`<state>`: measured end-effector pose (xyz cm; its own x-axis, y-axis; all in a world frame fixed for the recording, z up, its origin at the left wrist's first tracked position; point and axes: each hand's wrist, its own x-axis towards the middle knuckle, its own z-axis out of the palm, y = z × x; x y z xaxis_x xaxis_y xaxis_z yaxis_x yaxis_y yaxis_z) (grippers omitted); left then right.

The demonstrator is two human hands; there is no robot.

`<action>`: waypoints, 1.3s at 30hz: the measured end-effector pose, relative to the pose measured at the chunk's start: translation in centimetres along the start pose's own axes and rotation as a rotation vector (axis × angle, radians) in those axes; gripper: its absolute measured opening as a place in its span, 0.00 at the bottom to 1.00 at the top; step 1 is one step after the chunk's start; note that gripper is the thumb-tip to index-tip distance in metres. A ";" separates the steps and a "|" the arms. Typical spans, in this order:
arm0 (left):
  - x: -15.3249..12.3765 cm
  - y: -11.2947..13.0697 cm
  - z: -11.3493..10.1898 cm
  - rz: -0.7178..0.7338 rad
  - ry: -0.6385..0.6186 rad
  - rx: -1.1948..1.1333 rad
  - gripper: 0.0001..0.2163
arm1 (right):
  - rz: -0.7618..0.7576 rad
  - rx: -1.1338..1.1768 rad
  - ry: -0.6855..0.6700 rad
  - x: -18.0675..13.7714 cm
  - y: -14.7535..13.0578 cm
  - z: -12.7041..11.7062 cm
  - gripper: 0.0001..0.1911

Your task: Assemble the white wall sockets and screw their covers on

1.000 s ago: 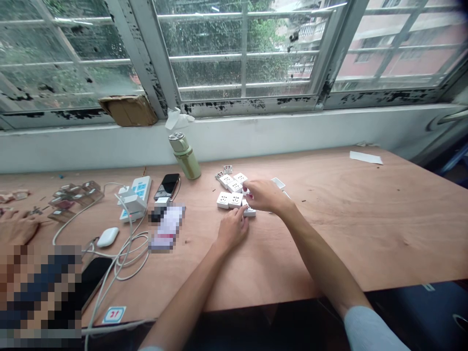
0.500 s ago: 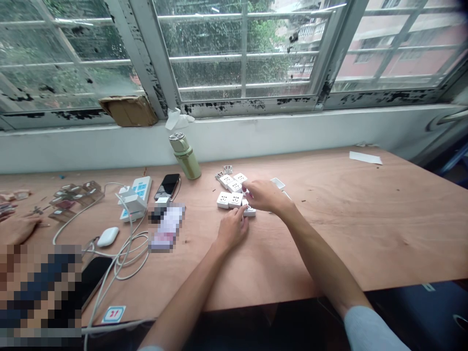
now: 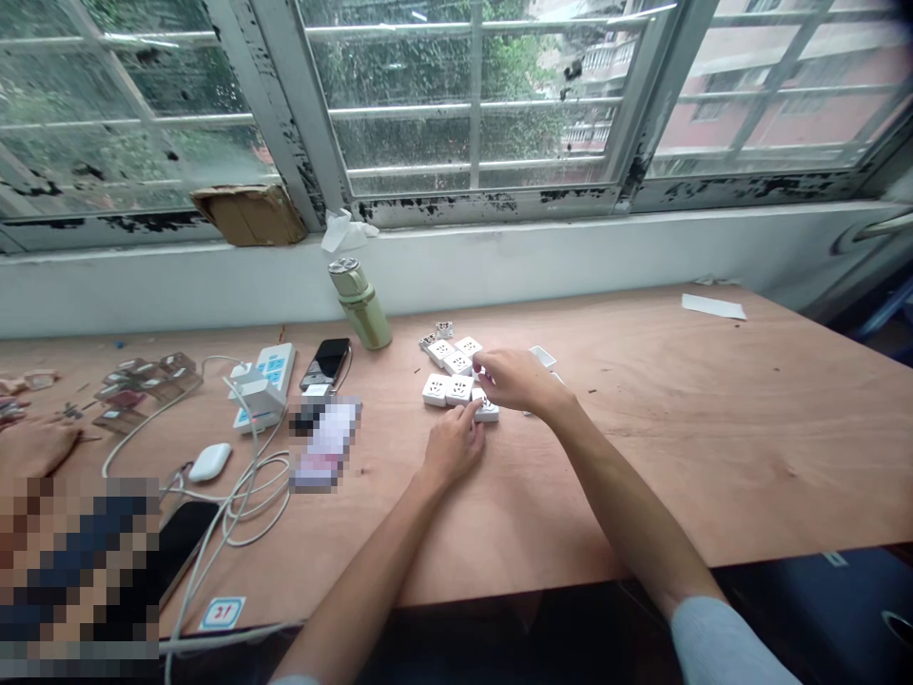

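Note:
On the plywood table [image 3: 713, 447] lies a tight group of white square socket modules [image 3: 437, 389]. My left hand [image 3: 453, 445] sits at the group's near edge, its fingertips against one module [image 3: 487, 411]. My right hand [image 3: 517, 379] hangs just over the group, fingers curled and pinched together near the gap beside that module. Whatever lies between its fingertips is hidden by the hand. A small white open tray [image 3: 543, 357] stands just beyond my right fingers, and a small metal-and-dark part [image 3: 443, 329] lies behind the modules.
Another person's hand [image 3: 35, 447] rests at the far left near small clear packs [image 3: 143, 385]. A power strip [image 3: 267, 381], phone [image 3: 326, 363], white earbud case [image 3: 210, 462], tangled white cables [image 3: 257, 495] and a green-capped bottle [image 3: 360, 304] stand left of my hands.
My hands have barely moved. The other person's hand at the far left has shifted slightly.

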<state>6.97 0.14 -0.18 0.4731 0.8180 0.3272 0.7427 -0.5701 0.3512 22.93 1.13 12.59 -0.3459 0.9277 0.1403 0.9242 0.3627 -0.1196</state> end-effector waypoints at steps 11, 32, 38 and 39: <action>0.0 0.0 0.0 0.000 -0.012 -0.001 0.17 | -0.007 0.039 -0.022 -0.1 0.0 -0.2 0.12; 0.0 0.0 0.0 -0.004 -0.012 0.001 0.17 | 0.009 -0.027 -0.032 0.0 -0.4 -0.2 0.09; 0.0 -0.1 0.0 0.002 0.003 -0.006 0.17 | 0.010 0.008 -0.023 0.0 -0.2 0.0 0.10; 0.0 -0.1 0.0 0.003 0.004 -0.007 0.17 | 0.003 0.009 -0.016 0.0 -0.1 0.0 0.10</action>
<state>6.93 0.18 -0.20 0.4737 0.8158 0.3318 0.7378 -0.5734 0.3563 22.83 1.07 12.61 -0.3456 0.9302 0.1240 0.9239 0.3604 -0.1288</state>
